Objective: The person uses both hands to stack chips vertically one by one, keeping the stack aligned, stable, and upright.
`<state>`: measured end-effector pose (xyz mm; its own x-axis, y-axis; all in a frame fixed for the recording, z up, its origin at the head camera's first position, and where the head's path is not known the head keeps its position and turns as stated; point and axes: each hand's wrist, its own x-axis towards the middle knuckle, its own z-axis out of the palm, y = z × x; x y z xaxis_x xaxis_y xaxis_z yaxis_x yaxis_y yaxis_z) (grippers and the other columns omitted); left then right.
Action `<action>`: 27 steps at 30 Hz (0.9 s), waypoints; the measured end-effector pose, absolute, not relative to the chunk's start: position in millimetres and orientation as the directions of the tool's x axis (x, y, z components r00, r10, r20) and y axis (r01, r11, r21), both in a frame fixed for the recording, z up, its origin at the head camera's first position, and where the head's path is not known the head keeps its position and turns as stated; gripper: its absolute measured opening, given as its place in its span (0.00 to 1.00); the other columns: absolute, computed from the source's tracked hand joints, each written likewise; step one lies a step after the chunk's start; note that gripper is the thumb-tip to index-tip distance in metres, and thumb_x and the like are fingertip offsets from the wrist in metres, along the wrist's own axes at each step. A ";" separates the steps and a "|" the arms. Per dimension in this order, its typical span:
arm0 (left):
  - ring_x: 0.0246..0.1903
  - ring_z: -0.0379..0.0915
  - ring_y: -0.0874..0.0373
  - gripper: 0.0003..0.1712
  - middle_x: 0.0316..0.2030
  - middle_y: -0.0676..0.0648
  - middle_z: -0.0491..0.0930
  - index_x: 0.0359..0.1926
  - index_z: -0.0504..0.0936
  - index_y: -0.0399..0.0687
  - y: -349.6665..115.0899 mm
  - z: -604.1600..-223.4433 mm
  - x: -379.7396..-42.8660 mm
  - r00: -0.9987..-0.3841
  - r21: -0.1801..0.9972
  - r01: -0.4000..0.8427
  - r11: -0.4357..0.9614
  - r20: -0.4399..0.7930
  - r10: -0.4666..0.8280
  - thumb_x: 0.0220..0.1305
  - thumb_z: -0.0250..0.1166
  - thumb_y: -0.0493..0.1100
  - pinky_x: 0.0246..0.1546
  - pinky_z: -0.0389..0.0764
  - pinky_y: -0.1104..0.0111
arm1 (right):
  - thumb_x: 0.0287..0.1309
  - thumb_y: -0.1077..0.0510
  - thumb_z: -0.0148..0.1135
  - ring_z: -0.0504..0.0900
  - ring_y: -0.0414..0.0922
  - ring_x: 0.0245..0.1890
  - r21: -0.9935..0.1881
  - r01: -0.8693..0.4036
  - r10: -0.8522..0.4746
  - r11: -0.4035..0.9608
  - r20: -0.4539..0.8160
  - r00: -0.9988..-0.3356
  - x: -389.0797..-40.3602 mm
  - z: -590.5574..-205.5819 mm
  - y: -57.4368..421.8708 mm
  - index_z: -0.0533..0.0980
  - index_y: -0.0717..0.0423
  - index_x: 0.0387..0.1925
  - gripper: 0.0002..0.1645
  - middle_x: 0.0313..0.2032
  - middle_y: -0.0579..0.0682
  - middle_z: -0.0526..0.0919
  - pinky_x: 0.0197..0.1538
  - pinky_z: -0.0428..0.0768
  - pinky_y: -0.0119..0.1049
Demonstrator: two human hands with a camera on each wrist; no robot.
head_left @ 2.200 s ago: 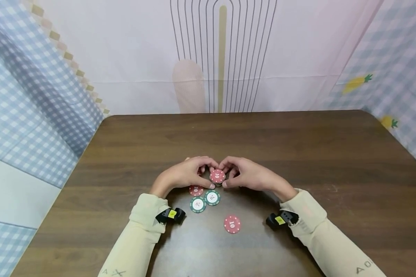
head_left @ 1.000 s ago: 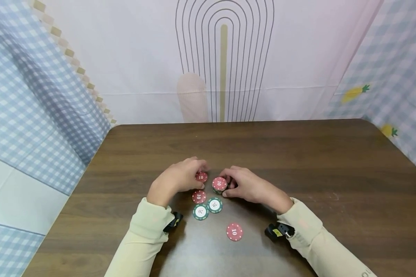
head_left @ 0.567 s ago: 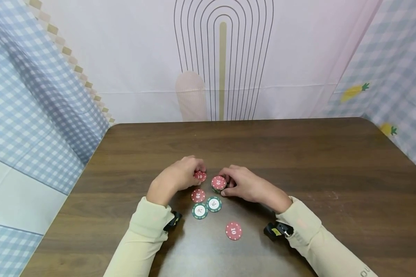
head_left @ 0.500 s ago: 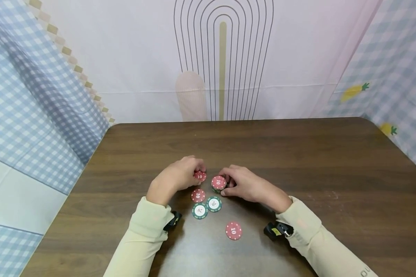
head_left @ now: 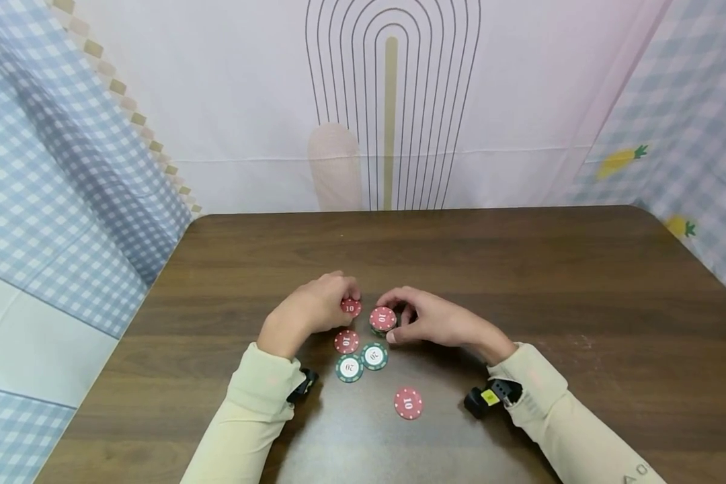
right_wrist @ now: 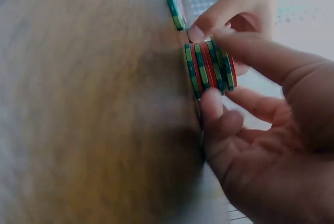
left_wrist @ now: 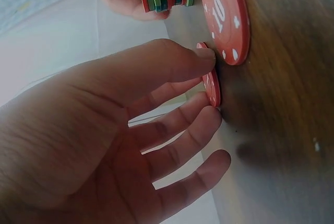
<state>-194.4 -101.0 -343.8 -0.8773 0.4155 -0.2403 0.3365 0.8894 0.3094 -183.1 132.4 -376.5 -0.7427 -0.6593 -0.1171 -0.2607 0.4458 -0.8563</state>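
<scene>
A brown table backed onto a white cloth printed with arches; checked fabric hung left, yellow fruit prints showed right.

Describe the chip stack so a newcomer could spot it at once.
On the brown table, find the right hand. The chip stack stands within its grip, topped by a red chip marked 10. Unlike the flat single chips nearby, it is piled several high, showing both green and red edges.
</scene>
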 end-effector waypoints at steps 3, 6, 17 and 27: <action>0.41 0.71 0.56 0.16 0.45 0.51 0.75 0.48 0.80 0.53 -100.3 -343.5 -194.5 -0.879 0.312 0.329 0.891 -0.244 0.410 0.59 0.70 0.44 0.44 0.75 0.61 | 0.57 0.59 0.71 0.72 0.42 0.27 -0.936 -0.110 -0.669 0.334 -0.153 -0.728 -186.4 -381.4 135.1 0.72 0.53 0.60 0.29 0.42 0.54 0.77 0.27 0.71 0.32; 0.41 0.70 0.56 0.16 0.45 0.52 0.75 0.48 0.80 0.53 -99.7 -344.2 -194.4 -0.878 0.315 0.326 0.891 -0.249 0.409 0.58 0.71 0.43 0.44 0.75 0.61 | 0.58 0.61 0.70 0.69 0.40 0.20 -0.963 -0.015 -0.663 0.268 -0.173 -0.728 -187.9 -387.0 137.6 0.73 0.53 0.60 0.28 0.43 0.53 0.77 0.22 0.67 0.31; 0.39 0.70 0.56 0.17 0.44 0.52 0.74 0.48 0.79 0.54 -103.7 -346.3 -193.6 -0.876 0.304 0.337 0.891 -0.246 0.415 0.57 0.71 0.44 0.41 0.74 0.63 | 0.57 0.62 0.71 0.68 0.39 0.14 -0.960 -0.054 -0.650 0.273 -0.142 -0.747 -183.4 -398.2 133.2 0.74 0.46 0.59 0.29 0.23 0.51 0.80 0.17 0.70 0.31; 0.36 0.71 0.56 0.18 0.41 0.51 0.73 0.46 0.79 0.54 -103.9 -347.1 -195.7 -0.861 0.287 0.395 0.873 -0.216 0.460 0.54 0.71 0.44 0.38 0.74 0.63 | 0.55 0.63 0.71 0.68 0.39 0.13 -0.956 -0.086 -0.628 0.281 -0.115 -0.770 -181.9 -399.6 133.3 0.75 0.47 0.58 0.28 0.21 0.50 0.77 0.16 0.70 0.32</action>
<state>-195.7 -103.9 -347.1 -0.8609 0.4605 -0.2165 0.3948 0.8729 0.2867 -181.9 133.3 -399.6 -0.7699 -0.6276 -0.1153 -0.0857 0.2807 -0.9560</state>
